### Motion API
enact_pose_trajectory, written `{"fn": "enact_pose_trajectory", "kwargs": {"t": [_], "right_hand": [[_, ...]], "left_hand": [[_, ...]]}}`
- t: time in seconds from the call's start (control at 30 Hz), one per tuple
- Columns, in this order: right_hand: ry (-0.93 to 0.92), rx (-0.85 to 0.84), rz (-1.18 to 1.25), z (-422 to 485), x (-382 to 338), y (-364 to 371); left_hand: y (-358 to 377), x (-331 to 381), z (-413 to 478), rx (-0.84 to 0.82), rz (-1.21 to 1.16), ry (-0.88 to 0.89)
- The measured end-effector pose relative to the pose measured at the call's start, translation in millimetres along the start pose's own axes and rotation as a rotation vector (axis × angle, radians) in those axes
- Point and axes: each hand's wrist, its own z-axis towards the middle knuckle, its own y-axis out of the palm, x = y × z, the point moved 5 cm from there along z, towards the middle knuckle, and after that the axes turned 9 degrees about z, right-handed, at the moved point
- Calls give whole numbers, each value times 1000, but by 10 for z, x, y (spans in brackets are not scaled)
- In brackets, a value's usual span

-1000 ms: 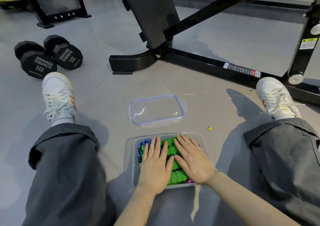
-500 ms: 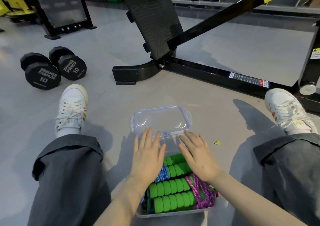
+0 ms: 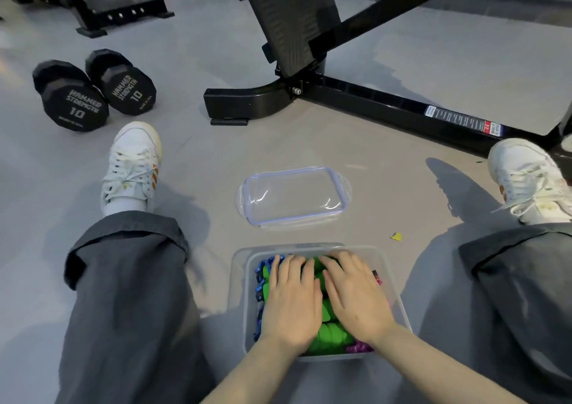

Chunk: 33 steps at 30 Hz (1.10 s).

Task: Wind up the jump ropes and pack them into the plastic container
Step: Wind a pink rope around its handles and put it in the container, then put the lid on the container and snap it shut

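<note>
At the lower centre of the frame I see both hands lying palm down inside the plastic container (image 3: 240,295), which stands on the floor (image 3: 309,143) between my grey trouser legs (image 3: 130,295).

1. Left hand (image 3: 294,298): fingers straight and close together, flat on the jump ropes (image 3: 332,337). It grips nothing.
2. Right hand (image 3: 356,295): fingers straight and slightly fanned, also flat on the ropes. Its thumb side lies just beside the left hand.
3. Contents: green foam handles show between and below the hands. A blue cord (image 3: 261,275) lies along the container's left wall and a pink-purple cord (image 3: 359,348) at its lower right corner.

Just above the container, apart from it, the clear lid (image 3: 294,198) lies flat on the floor. A small yellow scrap (image 3: 396,236) lies to its right. White shoes sit at mid left (image 3: 133,162) and mid right (image 3: 526,181). Two black dumbbells (image 3: 93,91) marked 10 rest at upper left. A black machine frame (image 3: 371,103) crosses the upper part.
</note>
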Motion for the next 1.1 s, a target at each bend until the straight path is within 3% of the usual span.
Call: {"fn": "enact_pose_trajectory", "kwargs": {"t": [0.1,0.2,0.3,0.47,0.73,1.0,1.1], "right_hand": [[18,-69,-32,-23,-42,-7],[0,-163,-29,-59,0,-44],[40,-258,-187,-164,99,-72],[139,-317,-138,-220,118,-34],[143,-326,-169,-195,84,-26],[111,-173,-45,-283,242,51],[155,-193,-62,-258,224,33]], "left_hand": [[-65,1,-28,-81,24,-28],[-18,-17,-141,-265,3,-113],[-4,-82,-195,-156,-33,-218],[59,-75,-183,31,-22,-205],[77,-93,-173,42,50,-189],[2,0,-161,-218,-8,-90],[29,-16,-169,-313,-11,-83]]}}
